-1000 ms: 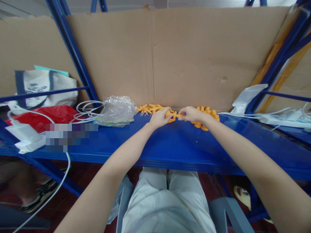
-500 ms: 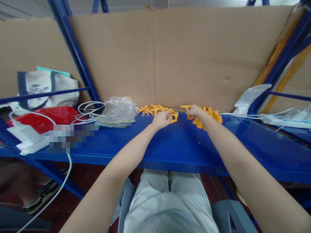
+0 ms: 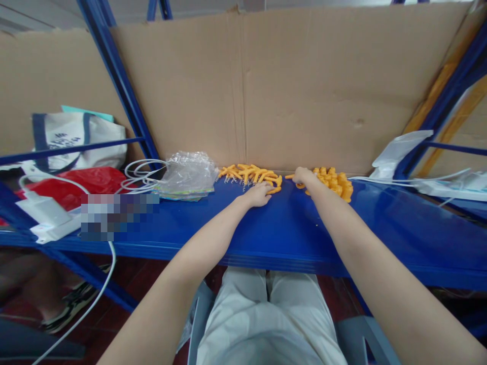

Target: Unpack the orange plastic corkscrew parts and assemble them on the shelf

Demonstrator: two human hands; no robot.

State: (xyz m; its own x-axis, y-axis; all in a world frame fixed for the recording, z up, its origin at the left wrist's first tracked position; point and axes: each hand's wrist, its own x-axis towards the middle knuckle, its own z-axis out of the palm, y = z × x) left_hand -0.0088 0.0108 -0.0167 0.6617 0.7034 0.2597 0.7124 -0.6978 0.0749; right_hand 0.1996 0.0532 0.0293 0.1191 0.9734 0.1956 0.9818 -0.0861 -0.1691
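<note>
My left hand (image 3: pixel 259 195) lies low over the blue shelf, its fingers stretched to the right and apart. Its fingertips are at an orange-yellow plastic piece (image 3: pixel 274 190). Just behind it is a row of orange-yellow T-shaped pieces (image 3: pixel 251 173), several with metal spiral tips like corkscrews. My right hand (image 3: pixel 303 176) is closed, and an orange-yellow handle-like piece (image 3: pixel 289 177) sticks out to its left. Most of that piece is hidden by the fingers. Beside the right wrist stands a cluster of orange-yellow chunky plastic parts (image 3: pixel 335 182).
Clear plastic bags (image 3: pixel 190 172) lie on the blue shelf (image 3: pixel 281 238), left of the row. Farther left are white cables (image 3: pixel 139 175), a power strip (image 3: pixel 57 223), a red bag (image 3: pixel 91 182) and a canvas bag (image 3: pixel 102 137). A cardboard sheet (image 3: pixel 304 91) stands behind.
My left hand has moved slightly toward me, and its fingers now lie straighter. My right hand has turned and lowered the piece. The view has shifted a little.
</note>
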